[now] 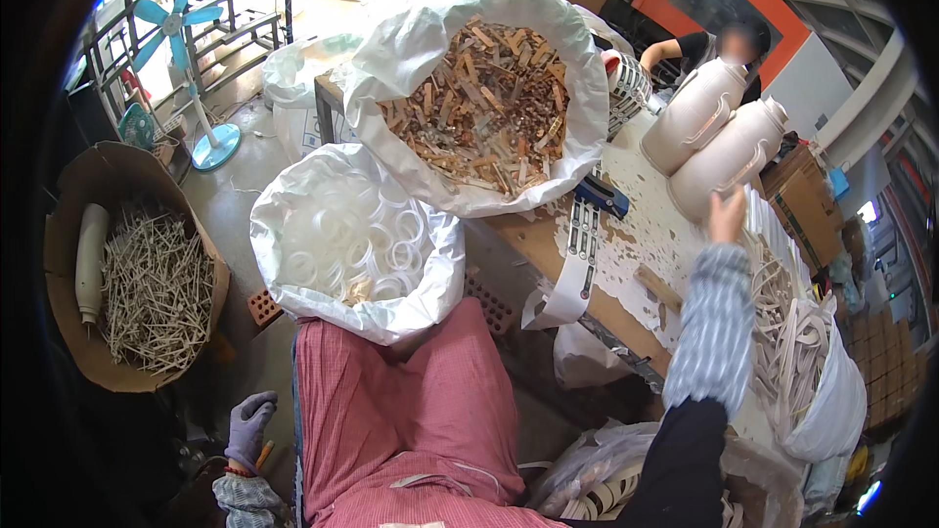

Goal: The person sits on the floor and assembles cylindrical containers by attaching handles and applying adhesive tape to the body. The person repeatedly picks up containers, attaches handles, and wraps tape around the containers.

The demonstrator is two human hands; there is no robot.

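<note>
Workshop, crowded, with one long surface [634, 246] in flaking white paint; we list near to far.
- Left hand [251, 425]: grey-gloved, well off the surface's left edge, fingers part-curled; whether it holds anything, we cannot tell.
- Pale strips [780, 318]: heaped along the surface's right edge.
- White sack [430, 303]: open before our knees, filled with translucent rings [342, 235].
- Cardboard box [137, 176]: on the floor, holding thin pale sticks [161, 284].
- Patterned band [565, 295]: draped over the surface's left edge; blue tool [604, 198] beside it.
- Right hand [727, 216]: bare, fingers slightly bent, at the nearer cream jug [719, 158]; whether it grips, we cannot tell. Jug sits toward the surface's right edge, second jug [693, 115] just behind.
- Large sack [391, 176]: brown fragments [479, 108], at the surface's far left corner.
- Fan [174, 24]: blue-bladed, on the floor.
- Co-worker [696, 47]: beyond the jugs.
</note>
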